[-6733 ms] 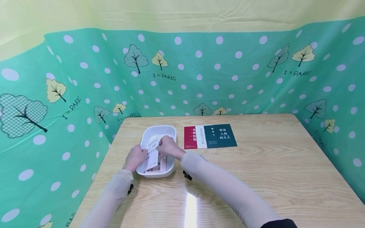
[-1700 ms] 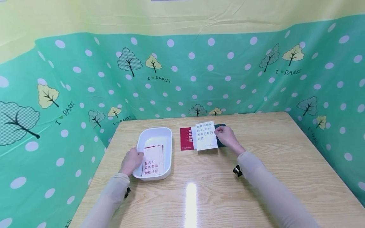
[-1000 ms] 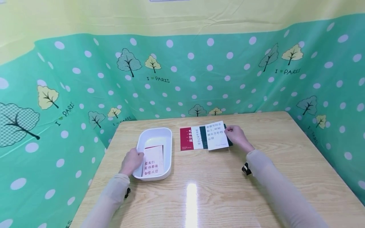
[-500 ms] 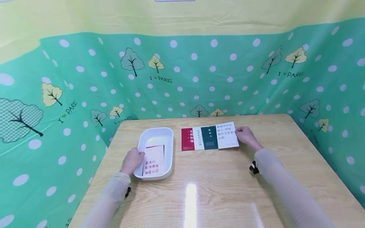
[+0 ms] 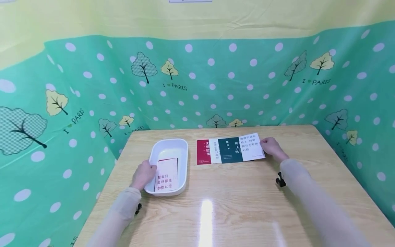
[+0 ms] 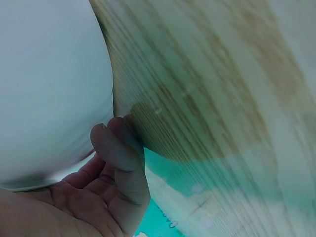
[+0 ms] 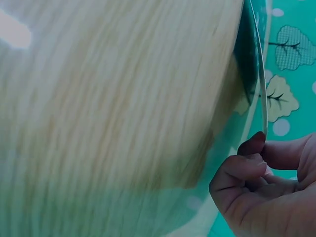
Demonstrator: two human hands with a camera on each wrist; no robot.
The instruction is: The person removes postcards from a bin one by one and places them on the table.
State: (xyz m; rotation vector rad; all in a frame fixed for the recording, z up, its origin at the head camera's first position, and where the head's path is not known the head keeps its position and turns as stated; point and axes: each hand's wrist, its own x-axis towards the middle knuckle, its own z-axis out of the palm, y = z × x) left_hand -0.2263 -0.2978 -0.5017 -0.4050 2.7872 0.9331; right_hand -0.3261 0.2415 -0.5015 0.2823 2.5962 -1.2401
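Observation:
My right hand (image 5: pixel 274 149) pinches the right edge of a white postcard (image 5: pixel 250 147) printed with Chinese writing. In the right wrist view, the postcard (image 7: pixel 264 94) appears edge-on between thumb and fingers, tilted off the wooden table. It covers the right end of a dark green postcard (image 5: pixel 229 151). A white postcard (image 5: pixel 215 156) and a red one (image 5: pixel 202 151) complete the overlapping row to the left. My left hand (image 5: pixel 144 175) grips the left rim of a white plastic basin (image 5: pixel 172 147). Inside lie stacked postcards, a pale pink one (image 5: pixel 166 171) uppermost.
The wooden table (image 5: pixel 234 206) has its far edge against a green polka-dot curtain (image 5: pixel 216 85) with printed trees. The curtain also hangs along both sides. A bright light reflection (image 5: pixel 206 219) lies on the table's front part.
Earlier, both hands were at the basin, the right one lifting the white postcard out. It has since travelled right across the row, lately uncovering more of the dark green card. The left hand keeps its grip.

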